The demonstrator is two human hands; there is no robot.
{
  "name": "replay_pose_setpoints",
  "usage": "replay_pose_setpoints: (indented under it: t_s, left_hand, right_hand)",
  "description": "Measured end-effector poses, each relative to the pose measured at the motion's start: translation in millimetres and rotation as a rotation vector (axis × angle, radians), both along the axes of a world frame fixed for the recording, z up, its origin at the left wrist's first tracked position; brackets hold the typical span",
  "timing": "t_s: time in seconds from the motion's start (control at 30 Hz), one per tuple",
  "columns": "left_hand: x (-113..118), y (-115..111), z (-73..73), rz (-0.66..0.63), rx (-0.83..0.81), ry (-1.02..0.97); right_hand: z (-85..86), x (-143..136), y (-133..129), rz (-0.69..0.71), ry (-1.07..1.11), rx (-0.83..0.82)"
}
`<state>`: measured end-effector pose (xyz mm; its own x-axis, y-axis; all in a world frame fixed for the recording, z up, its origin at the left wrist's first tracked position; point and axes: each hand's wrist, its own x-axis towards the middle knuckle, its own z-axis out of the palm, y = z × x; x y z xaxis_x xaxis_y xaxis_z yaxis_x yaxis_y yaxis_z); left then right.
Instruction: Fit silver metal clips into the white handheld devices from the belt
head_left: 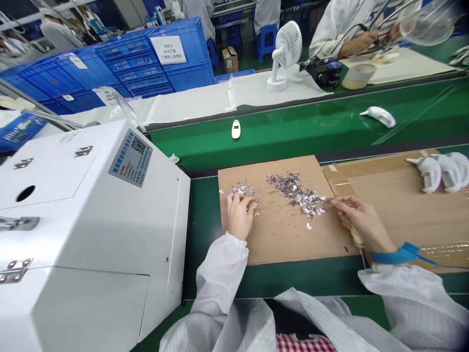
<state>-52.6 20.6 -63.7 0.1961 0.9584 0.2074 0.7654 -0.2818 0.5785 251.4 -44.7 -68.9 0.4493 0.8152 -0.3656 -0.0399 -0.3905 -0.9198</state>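
My left hand (241, 215) is at the left of a cardboard sheet (278, 244), fingers bent and drawn together over a small pile of shiny metal pieces (242, 187). What its fingertips hold, if anything, is hidden. A larger heap of such pieces (295, 193) spreads across the middle of the cardboard, with one loose piece (309, 226) below it. Beside the heap's right end, my right hand (361, 220) pinches something thin and small that I cannot make out. A yellowish handle (356, 237) shows under that hand. A blue wrist strap (395, 255) circles the right wrist.
A large white machine (120, 234) stands close on the left. At right, several white plastic housings (430, 171) lie on more cardboard (388, 195). Beyond runs a green belt (300, 124) carrying small white parts. A fan (289, 44) and a co-worker's hands (359, 44) are across it.
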Motion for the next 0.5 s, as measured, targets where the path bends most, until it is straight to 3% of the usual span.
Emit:
replay_pose_setpoints:
  t_s: [0.27, 0.4, 0.5]
  left_hand:
    - [15.6, 13.4, -4.4, -0.044, 0.003, 0.156]
    - [18.5, 5.1, -5.3, -0.054, -0.038, 0.071]
    - [15.7, 4.9, 3.0, -0.065, -0.071, -0.082]
  right_hand:
    - [1.6, -0.8, -2.1, -0.031, -0.004, -0.009]
    - [4.7, -1.2, -2.5, -0.035, -0.012, -0.019]
    - [3.6, -0.8, -2.7, -0.033, -0.016, -0.025]
